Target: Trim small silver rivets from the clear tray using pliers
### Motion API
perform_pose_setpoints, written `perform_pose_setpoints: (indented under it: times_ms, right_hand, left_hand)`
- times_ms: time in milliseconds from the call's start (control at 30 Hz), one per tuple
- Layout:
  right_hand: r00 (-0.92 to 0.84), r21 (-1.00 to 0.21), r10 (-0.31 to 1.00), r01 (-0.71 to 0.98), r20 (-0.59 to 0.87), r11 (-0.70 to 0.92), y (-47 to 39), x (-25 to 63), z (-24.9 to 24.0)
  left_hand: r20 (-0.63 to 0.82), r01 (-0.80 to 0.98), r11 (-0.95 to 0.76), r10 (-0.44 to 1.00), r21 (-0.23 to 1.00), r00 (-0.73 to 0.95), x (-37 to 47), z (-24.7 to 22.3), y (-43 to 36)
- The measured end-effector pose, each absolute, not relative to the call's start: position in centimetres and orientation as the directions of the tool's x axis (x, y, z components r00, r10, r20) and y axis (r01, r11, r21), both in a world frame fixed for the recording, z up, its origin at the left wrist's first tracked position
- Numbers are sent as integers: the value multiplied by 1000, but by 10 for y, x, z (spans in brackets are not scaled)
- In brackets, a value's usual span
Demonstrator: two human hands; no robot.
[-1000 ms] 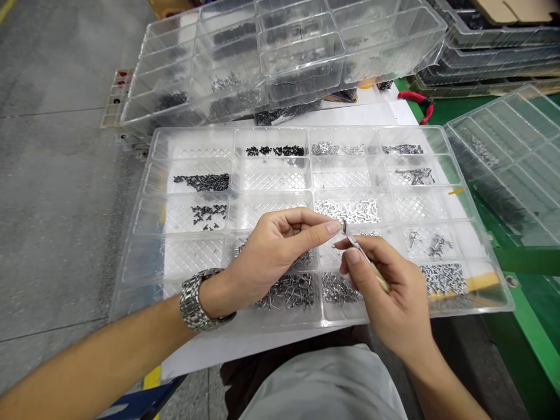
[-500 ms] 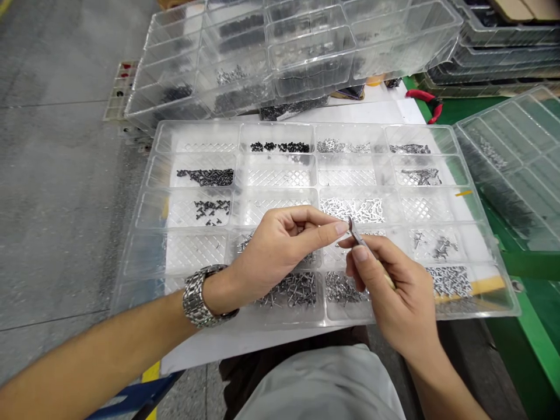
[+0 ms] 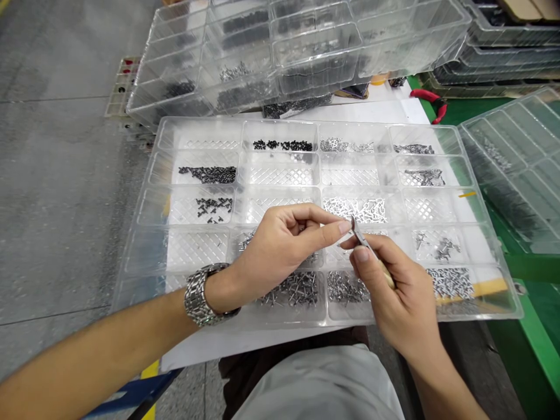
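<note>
My right hand (image 3: pixel 398 286) is wrapped round a small pair of pliers (image 3: pixel 360 238) with a grey metal head and a pale yellow handle. Their jaws point up and to the left. At the jaw tips, my left hand (image 3: pixel 293 245) has its thumb and forefinger pinched together; whatever sits between them is too small to make out. Both hands hover over a clear plastic compartment tray (image 3: pixel 205 251). Below them lie silvery metal pins (image 3: pixel 297 289), and just beyond the jaws are bright, short metal pieces (image 3: pixel 356 209).
Behind the tray stands a tilted stack of clear trays (image 3: pixel 315 58). Further trays (image 3: pixel 516 58) are piled at the back right, near a red-handled tool (image 3: pixel 431 99). Another clear tray (image 3: pixel 520 163) leans on the right. Black small parts (image 3: pixel 210 174) fill compartments at the left.
The view has shifted very slightly. Both hands keep nearly the same pose, with the pliers' jaws still at the left fingertips.
</note>
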State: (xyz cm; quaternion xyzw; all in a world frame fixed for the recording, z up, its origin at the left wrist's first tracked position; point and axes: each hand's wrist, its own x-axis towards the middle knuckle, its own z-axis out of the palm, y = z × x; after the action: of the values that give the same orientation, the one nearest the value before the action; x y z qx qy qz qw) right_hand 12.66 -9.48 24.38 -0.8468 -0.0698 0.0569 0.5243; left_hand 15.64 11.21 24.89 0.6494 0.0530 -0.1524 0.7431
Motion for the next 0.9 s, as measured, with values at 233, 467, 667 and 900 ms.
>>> perform_pose_setpoints:
  times_ms: [233, 467, 667, 900]
  right_hand:
    - [965, -903, 260, 99, -15, -418, -100, 109, 257]
    - [926, -955, 244, -295, -287, -3, -92, 71, 262]
    - [792, -687, 327, -610, -516, 395, -77, 57, 258]
    - [721, -439, 371, -667, -586, 602, -70, 64, 255]
  left_hand:
    - [-269, 285, 84, -159, 955, 950, 145, 264, 108]
    - [-414, 460, 78, -324, 884, 851, 139, 286, 103]
    - [-560, 549, -122, -257, 827, 788, 142, 281, 98]
    - [-690, 623, -324, -152, 711, 708, 157, 278, 91]
